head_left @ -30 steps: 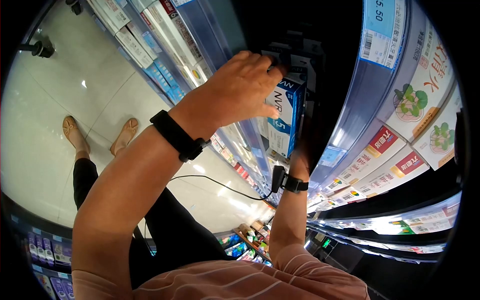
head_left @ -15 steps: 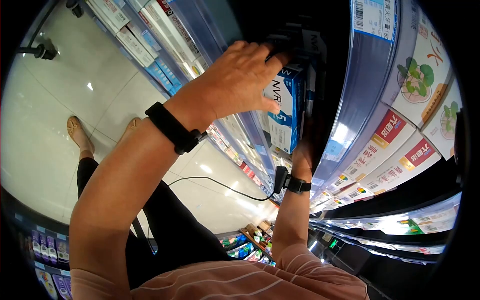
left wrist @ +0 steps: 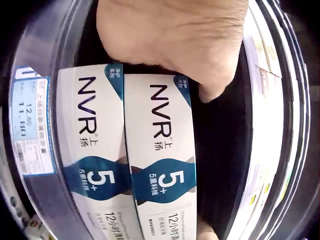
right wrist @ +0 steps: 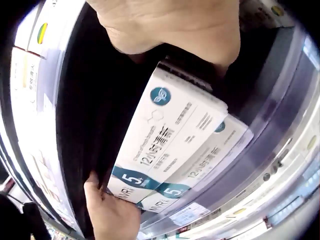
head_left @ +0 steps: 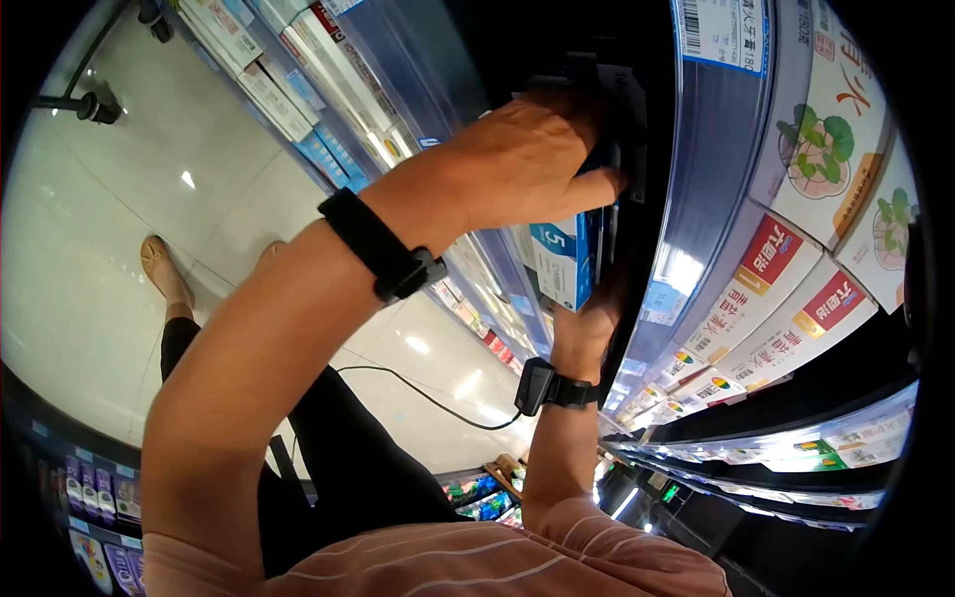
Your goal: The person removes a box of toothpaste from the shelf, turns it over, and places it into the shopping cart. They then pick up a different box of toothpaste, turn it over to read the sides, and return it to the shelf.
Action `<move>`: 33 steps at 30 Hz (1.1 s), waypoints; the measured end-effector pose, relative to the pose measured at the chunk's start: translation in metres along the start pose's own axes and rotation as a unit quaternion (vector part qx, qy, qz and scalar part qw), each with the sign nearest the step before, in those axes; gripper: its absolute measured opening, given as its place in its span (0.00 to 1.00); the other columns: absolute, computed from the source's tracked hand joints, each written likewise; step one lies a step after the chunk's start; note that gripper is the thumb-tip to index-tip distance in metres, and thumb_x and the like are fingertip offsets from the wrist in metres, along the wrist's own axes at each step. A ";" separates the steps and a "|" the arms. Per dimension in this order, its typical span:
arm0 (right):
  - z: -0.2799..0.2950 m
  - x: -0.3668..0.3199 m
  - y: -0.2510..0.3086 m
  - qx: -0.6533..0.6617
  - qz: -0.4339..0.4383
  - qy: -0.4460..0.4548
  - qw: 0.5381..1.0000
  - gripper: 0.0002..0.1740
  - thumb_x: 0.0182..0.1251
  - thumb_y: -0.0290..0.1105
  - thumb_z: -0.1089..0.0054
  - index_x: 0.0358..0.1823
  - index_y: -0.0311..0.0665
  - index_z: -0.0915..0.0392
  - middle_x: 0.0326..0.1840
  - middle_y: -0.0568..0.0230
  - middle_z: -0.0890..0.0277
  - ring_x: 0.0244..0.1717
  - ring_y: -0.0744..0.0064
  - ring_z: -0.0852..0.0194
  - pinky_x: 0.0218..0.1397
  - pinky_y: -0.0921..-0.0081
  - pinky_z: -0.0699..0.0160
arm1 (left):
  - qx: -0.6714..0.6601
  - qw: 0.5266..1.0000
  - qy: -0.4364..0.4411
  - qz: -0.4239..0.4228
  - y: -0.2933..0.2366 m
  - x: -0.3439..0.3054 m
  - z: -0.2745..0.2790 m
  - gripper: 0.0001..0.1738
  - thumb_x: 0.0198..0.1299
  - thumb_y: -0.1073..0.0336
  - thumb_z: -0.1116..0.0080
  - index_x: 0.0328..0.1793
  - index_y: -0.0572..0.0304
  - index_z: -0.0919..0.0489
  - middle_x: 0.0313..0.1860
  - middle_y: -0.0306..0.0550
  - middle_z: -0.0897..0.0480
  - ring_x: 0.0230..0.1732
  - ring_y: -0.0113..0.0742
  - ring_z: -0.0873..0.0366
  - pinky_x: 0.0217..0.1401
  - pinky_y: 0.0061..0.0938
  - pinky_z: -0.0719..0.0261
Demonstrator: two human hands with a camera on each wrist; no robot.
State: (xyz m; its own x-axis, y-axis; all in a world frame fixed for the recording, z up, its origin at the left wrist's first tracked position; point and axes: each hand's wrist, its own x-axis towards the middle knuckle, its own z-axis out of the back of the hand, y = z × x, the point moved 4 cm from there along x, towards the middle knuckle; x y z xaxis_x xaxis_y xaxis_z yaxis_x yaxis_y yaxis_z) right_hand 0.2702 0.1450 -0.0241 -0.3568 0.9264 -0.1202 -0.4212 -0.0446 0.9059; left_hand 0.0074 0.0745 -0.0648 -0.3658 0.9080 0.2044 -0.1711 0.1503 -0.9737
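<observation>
Two white-and-teal NVR boxes (left wrist: 160,135) stand side by side on a dark shelf in the left wrist view. My left hand (head_left: 527,164) reaches over their NVR-marked end; in the right wrist view this hand (right wrist: 117,217) grips that end, its thumb along the outer side. At the opposite end is my right hand (head_left: 594,313), its fingers hidden in the shelf's shadow. The heel of my right hand (right wrist: 175,25) shows close above the box ends in the right wrist view. The upper box (right wrist: 165,125) lies slanted there, overlapping the other.
A shelf rail with price labels (head_left: 721,35) runs along the right. Beyond it stand more cartons (head_left: 746,298). Other stocked shelves (head_left: 269,99) lie to the left above the tiled floor (head_left: 90,239). A cable (head_left: 428,398) hangs from my right wrist.
My left hand has moved right and deeper over the boxes' upper end, covering more of the front one. My right wrist has shifted slightly left, with more of that hand showing.
</observation>
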 end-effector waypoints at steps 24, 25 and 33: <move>-0.006 0.005 -0.014 -0.138 0.067 -0.110 0.982 0.31 0.77 0.53 0.52 0.72 0.42 0.32 0.71 0.52 0.29 0.69 0.53 0.29 0.71 0.51 0.28 | -0.026 0.996 0.024 0.081 0.038 0.057 0.012 0.32 0.77 0.37 0.65 0.72 0.46 0.26 0.70 0.57 0.24 0.65 0.51 0.21 0.70 0.44 0.27; -0.002 0.006 -0.023 -0.105 0.055 -0.109 0.987 0.31 0.77 0.53 0.52 0.72 0.42 0.33 0.71 0.52 0.29 0.69 0.53 0.29 0.71 0.51 0.28 | -0.020 0.993 0.039 0.105 0.033 0.054 0.014 0.30 0.77 0.40 0.66 0.71 0.45 0.24 0.70 0.55 0.23 0.64 0.50 0.21 0.69 0.42 0.26; 0.024 0.006 -0.070 0.139 -0.050 -0.074 0.986 0.31 0.78 0.54 0.53 0.72 0.43 0.34 0.71 0.52 0.30 0.69 0.54 0.29 0.70 0.53 0.26 | -0.102 0.976 0.072 0.177 0.034 0.043 0.002 0.30 0.78 0.41 0.66 0.66 0.47 0.19 0.61 0.60 0.18 0.54 0.50 0.16 0.62 0.41 0.23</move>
State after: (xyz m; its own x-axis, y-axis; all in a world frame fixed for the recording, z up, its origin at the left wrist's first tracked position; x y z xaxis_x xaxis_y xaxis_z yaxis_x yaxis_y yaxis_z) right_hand 0.3176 0.1622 -0.0788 -0.1900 0.9664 -0.1733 -0.1956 0.1357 0.9713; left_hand -0.0160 0.1182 -0.0891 -0.2333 0.9607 -0.1504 0.1329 -0.1217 -0.9836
